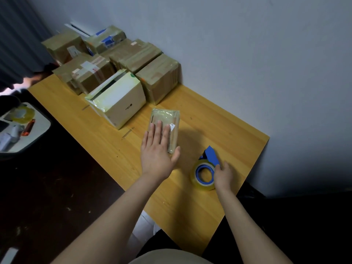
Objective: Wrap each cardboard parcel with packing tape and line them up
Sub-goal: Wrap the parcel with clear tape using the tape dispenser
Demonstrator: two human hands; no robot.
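**Both bare arms reach forward**

The left hand (159,149) lies flat, palm down, fingers straight, on the small parcel (165,117). The right hand (223,176), nearer the body, curls its fingers round the tape dispenser (209,159).

forearms (114,216): bare to frame edge | torso: pale beige garment (167,258), lower edge

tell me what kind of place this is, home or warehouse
Likely a small home or office packing corner, not a warehouse: one wooden table against a plain wall, taped cardboard parcels grouped at its far end, and a tape dispenser gripped by the right hand.
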